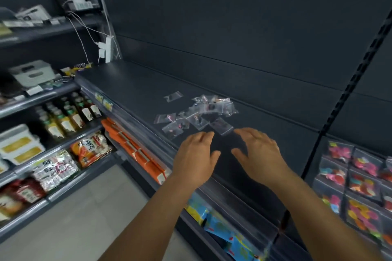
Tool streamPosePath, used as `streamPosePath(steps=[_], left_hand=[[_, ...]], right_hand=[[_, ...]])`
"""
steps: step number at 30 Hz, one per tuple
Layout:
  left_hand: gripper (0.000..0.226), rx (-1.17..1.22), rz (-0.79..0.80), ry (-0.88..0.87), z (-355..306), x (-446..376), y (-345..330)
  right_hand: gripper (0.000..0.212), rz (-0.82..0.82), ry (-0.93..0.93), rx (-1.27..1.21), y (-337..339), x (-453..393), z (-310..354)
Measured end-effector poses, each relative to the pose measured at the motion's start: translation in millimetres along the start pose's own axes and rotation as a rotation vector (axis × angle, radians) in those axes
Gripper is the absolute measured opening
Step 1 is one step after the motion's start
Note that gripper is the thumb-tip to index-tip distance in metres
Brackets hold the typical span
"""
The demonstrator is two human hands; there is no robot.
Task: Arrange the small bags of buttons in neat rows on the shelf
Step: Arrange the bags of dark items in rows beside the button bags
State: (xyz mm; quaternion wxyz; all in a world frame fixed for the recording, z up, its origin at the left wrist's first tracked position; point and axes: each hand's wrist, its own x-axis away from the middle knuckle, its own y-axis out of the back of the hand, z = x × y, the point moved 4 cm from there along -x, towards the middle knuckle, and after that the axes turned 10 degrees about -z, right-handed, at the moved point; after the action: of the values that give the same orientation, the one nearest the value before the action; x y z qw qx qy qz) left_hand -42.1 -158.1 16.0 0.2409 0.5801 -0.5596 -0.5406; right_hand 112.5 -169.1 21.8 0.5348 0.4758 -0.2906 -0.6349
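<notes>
Several small clear bags of buttons [199, 113] lie in a loose, untidy pile on the dark shelf [131, 89]. One bag [173, 96] lies apart to the left of the pile. My left hand [196, 154] and my right hand [257, 150] hover side by side just in front of the pile, palms down with fingers spread. Neither hand holds anything. The fingertips of both hands reach close to the nearest bag [221, 126], without clear contact.
The shelf's clear front rail [135, 122] runs along its near edge. Orange packs [135, 148] and blue packets [224, 231] fill the shelf below. Bags of coloured buttons [360, 186] hang at right. Bottles [67, 116] and food packets stand at left, with a white power strip [107, 50].
</notes>
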Motion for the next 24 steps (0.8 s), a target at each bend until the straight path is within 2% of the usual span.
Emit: streamPosePath(steps=[3, 12, 17, 21, 24], left_hand=[[0.057, -0.020, 0.055, 0.046, 26.5, -32.6, -15.0], [0.055, -0.111, 0.198, 0.004, 61.3, -78.3, -55.3], [0.040, 0.032, 0.141, -0.120, 53.2, -78.6, -55.0], [0.026, 0.181, 0.121, -0.212, 40.5, -72.6, -49.5], [0.022, 0.253, 0.113, -0.250, 32.6, -72.9, -46.8]], right_hand=[[0.056, 0.053, -0.006, 0.000, -22.0, -36.1, 0.9], [0.050, 0.189, 0.032, 0.058, -70.1, -85.6, 8.2], [0.032, 0.093, -0.037, 0.031, -60.1, -86.7, -15.1], [0.016, 0.077, -0.048, -0.023, -47.9, -73.8, -29.6], [0.005, 0.031, -0.100, -0.058, -36.5, -62.1, -39.0]])
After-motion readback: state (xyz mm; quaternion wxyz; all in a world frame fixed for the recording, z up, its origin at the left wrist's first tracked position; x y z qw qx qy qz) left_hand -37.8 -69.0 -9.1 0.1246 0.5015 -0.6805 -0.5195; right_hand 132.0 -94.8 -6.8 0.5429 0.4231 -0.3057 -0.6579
